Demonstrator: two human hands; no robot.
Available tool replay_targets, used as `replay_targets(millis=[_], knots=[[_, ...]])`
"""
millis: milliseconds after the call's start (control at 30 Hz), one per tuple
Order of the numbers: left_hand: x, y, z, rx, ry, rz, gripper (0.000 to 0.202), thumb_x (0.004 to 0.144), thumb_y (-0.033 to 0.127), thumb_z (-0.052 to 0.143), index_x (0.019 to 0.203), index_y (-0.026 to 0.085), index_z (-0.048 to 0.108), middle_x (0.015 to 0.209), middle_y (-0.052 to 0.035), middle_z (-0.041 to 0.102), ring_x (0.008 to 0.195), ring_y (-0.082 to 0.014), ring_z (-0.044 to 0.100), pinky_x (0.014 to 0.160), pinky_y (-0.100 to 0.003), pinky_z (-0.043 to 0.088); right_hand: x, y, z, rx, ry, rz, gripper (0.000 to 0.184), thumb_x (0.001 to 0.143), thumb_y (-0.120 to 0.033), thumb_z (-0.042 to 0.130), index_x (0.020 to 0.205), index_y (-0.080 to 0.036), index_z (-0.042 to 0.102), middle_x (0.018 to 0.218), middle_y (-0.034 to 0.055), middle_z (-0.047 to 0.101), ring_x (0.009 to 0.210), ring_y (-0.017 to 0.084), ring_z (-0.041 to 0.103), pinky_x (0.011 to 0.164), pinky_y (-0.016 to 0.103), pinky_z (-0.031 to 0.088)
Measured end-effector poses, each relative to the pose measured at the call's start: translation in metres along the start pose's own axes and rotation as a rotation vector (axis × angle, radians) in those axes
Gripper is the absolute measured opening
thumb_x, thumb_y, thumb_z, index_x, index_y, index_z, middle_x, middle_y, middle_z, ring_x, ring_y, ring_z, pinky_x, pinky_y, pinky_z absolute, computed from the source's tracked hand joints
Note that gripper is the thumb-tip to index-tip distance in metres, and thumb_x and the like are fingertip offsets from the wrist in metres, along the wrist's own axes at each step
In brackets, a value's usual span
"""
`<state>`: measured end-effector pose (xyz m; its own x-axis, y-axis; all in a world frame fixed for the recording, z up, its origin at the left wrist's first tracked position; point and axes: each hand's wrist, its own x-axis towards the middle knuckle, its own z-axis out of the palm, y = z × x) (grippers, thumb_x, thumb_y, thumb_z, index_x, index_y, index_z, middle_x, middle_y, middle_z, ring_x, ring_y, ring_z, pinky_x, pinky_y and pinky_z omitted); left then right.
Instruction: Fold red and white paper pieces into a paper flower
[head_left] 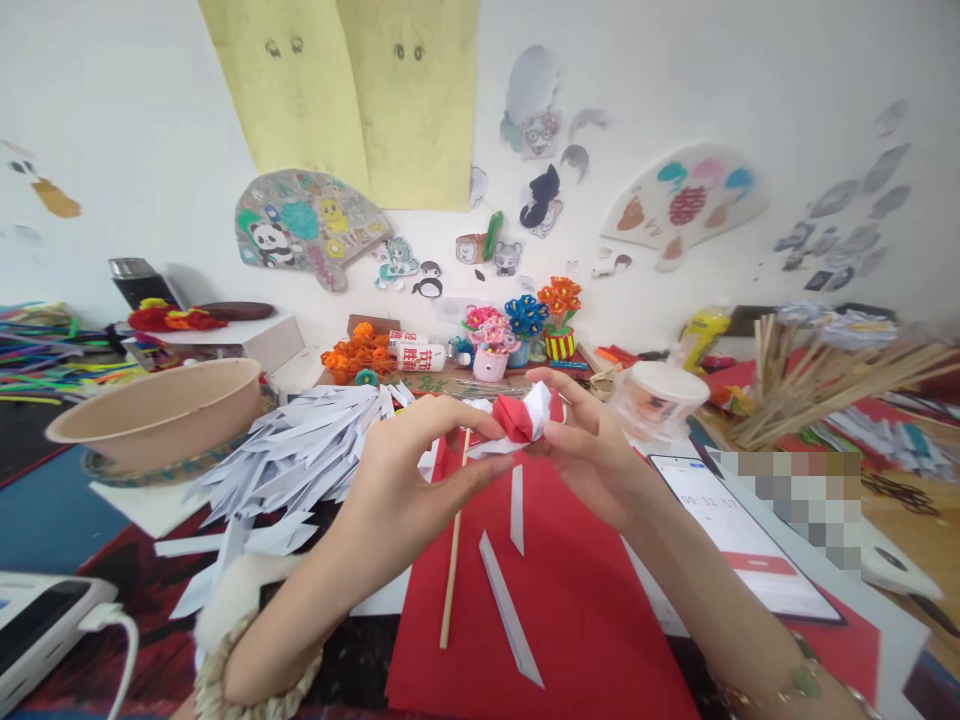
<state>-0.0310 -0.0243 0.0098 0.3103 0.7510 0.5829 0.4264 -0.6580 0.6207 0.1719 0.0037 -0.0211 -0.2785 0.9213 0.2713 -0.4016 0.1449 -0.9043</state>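
Observation:
Between both hands is a small red and white folded paper piece [517,415], held up over a red sheet [585,610]. My left hand [420,470] pinches its left side between thumb and fingers. On its right side, the thumb and fingers of my right hand [592,440] close around it. Below them, a thin wooden stick [451,570] slants down over the red sheet; its upper end is near the left fingers, and I cannot tell whether it joins the paper. Two white paper strips, one upright [517,510] and one slanting [510,610], lie on the sheet.
A pile of white paper strips [300,450] lies at left, beside a beige basin [161,405]. On the right are a phone [742,540], a lidded tub [664,395] and bundled wooden sticks [795,380]. Small flower pots [491,360] stand at the back wall. A cabled device [49,640] sits front left.

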Motion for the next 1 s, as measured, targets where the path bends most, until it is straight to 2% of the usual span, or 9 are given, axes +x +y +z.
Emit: replay_targets(millis=[133, 233, 333, 500, 733, 833, 1000], knots=[[0.000, 0.001, 0.002, 0.062, 0.068, 0.000, 0.001, 0.086, 0.023, 0.070, 0.086, 0.023, 0.070, 0.085, -0.0008, 0.075, 0.070, -0.0160, 0.059, 0.066, -0.029, 0.042, 0.000, -0.004, -0.006, -0.241, -0.016, 0.011, 0.041, 0.071, -0.031, 0.085, 0.108, -0.029, 0.067, 0.107, 0.0022, 0.064, 0.088, 0.018, 0.062, 0.072, 0.029, 0.053], [0.000, 0.001, 0.005, 0.117, 0.097, -0.004, 0.001, 0.085, 0.022, 0.069, 0.084, 0.023, 0.069, 0.082, -0.0010, 0.075, 0.068, -0.0161, 0.059, 0.065, -0.030, 0.043, 0.000, -0.005, -0.005, -0.385, -0.035, -0.007, 0.037, 0.073, -0.031, 0.085, 0.105, -0.027, 0.067, 0.108, 0.0026, 0.067, 0.089, 0.018, 0.064, 0.074, 0.029, 0.054], [0.000, 0.001, 0.008, 0.166, 0.093, 0.021, 0.003, 0.085, 0.020, 0.067, 0.083, 0.022, 0.069, 0.081, -0.0009, 0.074, 0.069, -0.0163, 0.059, 0.067, -0.030, 0.044, 0.001, -0.002, -0.002, -0.430, -0.054, -0.053, 0.034, 0.074, -0.033, 0.084, 0.102, -0.026, 0.067, 0.105, 0.0034, 0.069, 0.094, 0.020, 0.064, 0.072, 0.028, 0.053], [0.000, 0.001, 0.004, 0.147, 0.034, 0.058, 0.006, 0.086, 0.019, 0.069, 0.083, 0.023, 0.073, 0.083, -0.0014, 0.074, 0.079, -0.0181, 0.064, 0.073, -0.030, 0.046, 0.001, -0.002, -0.005, -0.413, -0.098, -0.065, 0.027, 0.075, -0.034, 0.083, 0.095, -0.025, 0.067, 0.099, 0.0036, 0.069, 0.090, 0.020, 0.063, 0.071, 0.030, 0.052], [0.004, 0.002, -0.008, 0.025, -0.123, 0.022, 0.007, 0.084, 0.027, 0.075, 0.078, 0.024, 0.077, 0.080, -0.0011, 0.075, 0.077, -0.0176, 0.065, 0.074, -0.030, 0.047, 0.001, -0.005, -0.009, -0.329, -0.251, -0.056, 0.019, 0.073, -0.027, 0.085, 0.082, -0.025, 0.068, 0.087, 0.0010, 0.066, 0.081, 0.018, 0.060, 0.072, 0.032, 0.051], [0.005, 0.004, -0.011, 0.010, -0.155, 0.017, 0.009, 0.083, 0.024, 0.074, 0.075, 0.024, 0.077, 0.078, -0.0009, 0.074, 0.078, -0.0185, 0.064, 0.075, -0.032, 0.046, 0.001, -0.004, -0.009, -0.335, -0.307, -0.105, 0.019, 0.072, -0.026, 0.086, 0.081, -0.025, 0.069, 0.088, 0.0017, 0.067, 0.084, 0.019, 0.061, 0.077, 0.035, 0.052], [0.006, 0.007, -0.014, -0.063, -0.274, -0.021, 0.012, 0.082, 0.019, 0.073, 0.073, 0.026, 0.077, 0.081, -0.0003, 0.075, 0.081, -0.0199, 0.063, 0.078, -0.033, 0.046, 0.000, -0.003, -0.009, -0.336, -0.413, -0.140, 0.021, 0.068, -0.024, 0.089, 0.078, -0.024, 0.070, 0.089, 0.0027, 0.069, 0.088, 0.021, 0.063, 0.082, 0.038, 0.053]])
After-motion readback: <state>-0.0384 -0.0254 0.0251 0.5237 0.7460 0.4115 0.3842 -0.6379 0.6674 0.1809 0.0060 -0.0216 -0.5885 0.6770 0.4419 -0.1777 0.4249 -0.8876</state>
